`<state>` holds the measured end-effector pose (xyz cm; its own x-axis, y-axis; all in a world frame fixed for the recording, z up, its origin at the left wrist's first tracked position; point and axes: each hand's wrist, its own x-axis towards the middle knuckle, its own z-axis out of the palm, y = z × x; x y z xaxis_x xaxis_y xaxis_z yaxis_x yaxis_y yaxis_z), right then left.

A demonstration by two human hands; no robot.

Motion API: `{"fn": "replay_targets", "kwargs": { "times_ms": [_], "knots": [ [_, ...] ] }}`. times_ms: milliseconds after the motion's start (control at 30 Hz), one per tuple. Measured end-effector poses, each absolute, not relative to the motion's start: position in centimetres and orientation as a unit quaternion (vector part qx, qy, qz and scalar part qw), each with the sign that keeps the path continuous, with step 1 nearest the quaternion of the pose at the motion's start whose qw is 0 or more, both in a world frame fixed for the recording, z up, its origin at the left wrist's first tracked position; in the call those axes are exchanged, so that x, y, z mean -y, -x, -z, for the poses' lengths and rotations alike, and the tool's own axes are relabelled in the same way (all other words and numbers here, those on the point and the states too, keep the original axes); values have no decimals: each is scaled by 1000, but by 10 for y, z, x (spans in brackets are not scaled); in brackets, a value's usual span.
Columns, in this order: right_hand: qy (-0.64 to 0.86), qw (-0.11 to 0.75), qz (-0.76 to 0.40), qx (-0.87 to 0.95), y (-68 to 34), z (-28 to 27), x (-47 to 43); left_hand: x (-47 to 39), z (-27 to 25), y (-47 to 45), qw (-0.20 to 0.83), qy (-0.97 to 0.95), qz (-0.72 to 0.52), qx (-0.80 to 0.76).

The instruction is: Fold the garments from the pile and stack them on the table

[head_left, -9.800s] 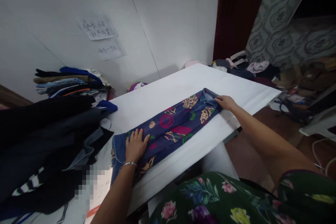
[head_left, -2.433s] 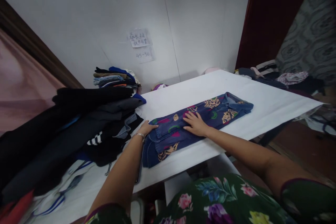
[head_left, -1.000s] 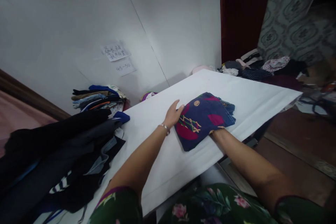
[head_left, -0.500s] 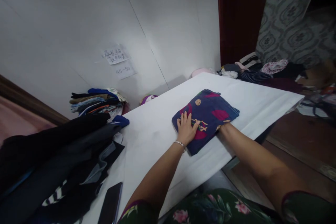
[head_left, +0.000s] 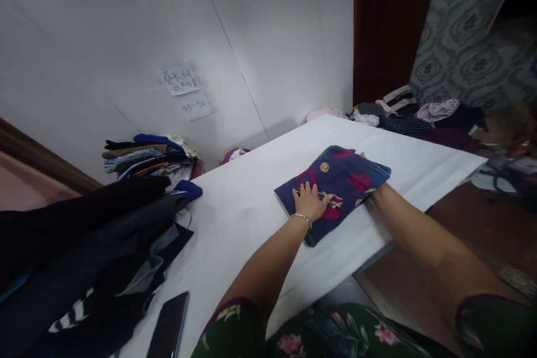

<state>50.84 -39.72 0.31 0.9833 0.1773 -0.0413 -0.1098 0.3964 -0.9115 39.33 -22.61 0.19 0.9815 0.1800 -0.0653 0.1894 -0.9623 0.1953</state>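
A folded navy garment [head_left: 348, 170] with magenta patches, tan print and a round tan emblem lies on the white table [head_left: 243, 218]. My left hand [head_left: 311, 202], a bracelet at its wrist, rests flat on top with fingers spread. From the right, my right hand [head_left: 378, 194] reaches beneath the garment and holds its right part slightly raised. Cloth covers most of that hand; what looks like a fingertip shows at the far edge.
Dark clothes [head_left: 92, 246] are heaped on the left, with a folded stack [head_left: 146, 159] behind. A phone [head_left: 168, 324] lies near the front left edge. Mixed clothes [head_left: 403, 112] are piled beyond the table at the right. Two handwritten papers [head_left: 182, 81] hang on the wall.
The garment and both hands have shifted a little to the right. Its right part is lifted more, and a bit of finger now appears at its far edge.
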Motion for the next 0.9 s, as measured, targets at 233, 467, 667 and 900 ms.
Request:
{"fn": "replay_targets", "kwargs": {
  "times_ms": [233, 467, 667, 900],
  "knots": [
    [570, 783, -248, -5, -580, -1, 451, 232, 14, -389, 1, -995, -3, -97],
    [850, 469, 31, 236, -547, -29, 423, 232, 15, -390, 1, -995, -10, -100],
    [834, 259, 102, 477, -501, -18, 346, 232, 12, -389, 20, -994, 0, -107],
    [925, 131, -39, 355, -567, 33, 362, 231, 16, -387, 44, -993, -1, -111]
  ]
}}
